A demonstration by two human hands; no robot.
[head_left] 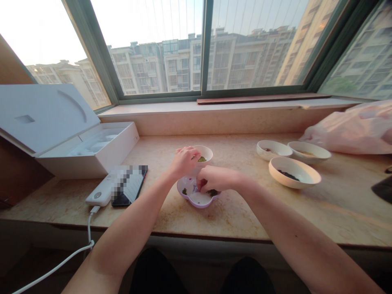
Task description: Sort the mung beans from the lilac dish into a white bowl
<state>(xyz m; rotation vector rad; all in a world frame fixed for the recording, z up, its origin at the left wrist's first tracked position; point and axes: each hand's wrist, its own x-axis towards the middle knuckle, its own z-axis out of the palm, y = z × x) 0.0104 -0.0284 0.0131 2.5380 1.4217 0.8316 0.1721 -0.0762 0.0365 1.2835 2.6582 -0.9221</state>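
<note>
dish [199, 204], lilac, on desk [245, 220], few green beans [184, 191] inside. right hand [216, 179] dipped in, fingers pressed together. left hand [183, 161] at bowl [208, 153] rim, fingers bunched, grasp hidden.

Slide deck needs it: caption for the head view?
The left hand at a small white bowl of green seeds, right hand in a purple lobed dish.

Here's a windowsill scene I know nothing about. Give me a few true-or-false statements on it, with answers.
1. The right hand reaches into the purple dish. True.
2. The left hand holds the phone. False: it is at the small white bowl of green beans; the phone lies on the counter.
3. The white box is shut. False: its lid stands open.
4. A pink bag lies at the right. True.
</note>
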